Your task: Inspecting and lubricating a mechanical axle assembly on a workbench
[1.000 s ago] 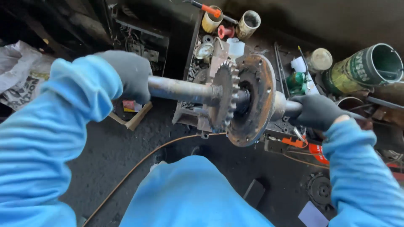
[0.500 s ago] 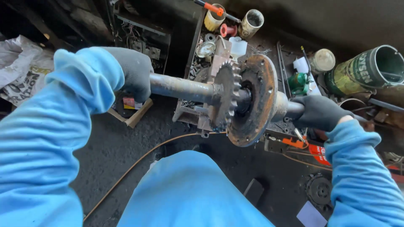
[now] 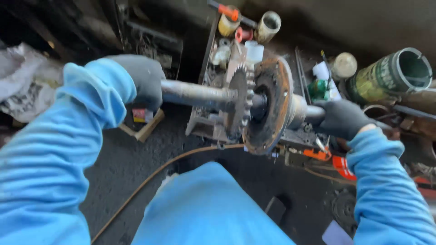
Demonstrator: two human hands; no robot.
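We hold one rusty axle shaft [image 3: 200, 94] level above the floor, carrying one rusted flange disc [image 3: 272, 106] and one toothed sprocket [image 3: 240, 106]. Our two gloved hands grip its ends: left hand [image 3: 143, 81] and right hand [image 3: 340, 119], fingers wrapped tight. Behind, one open green can [image 3: 390, 77], its contents unseen.

1. Dark, grimy floor [image 3: 136, 154] is lying underneath, oil-stained and rough.
2. Thin brown hose [image 3: 150, 179] is curving across it.
3. Crumpled pale sheeting [image 3: 22, 86] is bunching at the left edge.
4. Green cylindrical can [image 3: 395, 72] is lying tilted at the right.
5. Small wooden tray [image 3: 143, 127] is resting nearby.
6. Light is falling unevenly, leaving the upper background in shadow.
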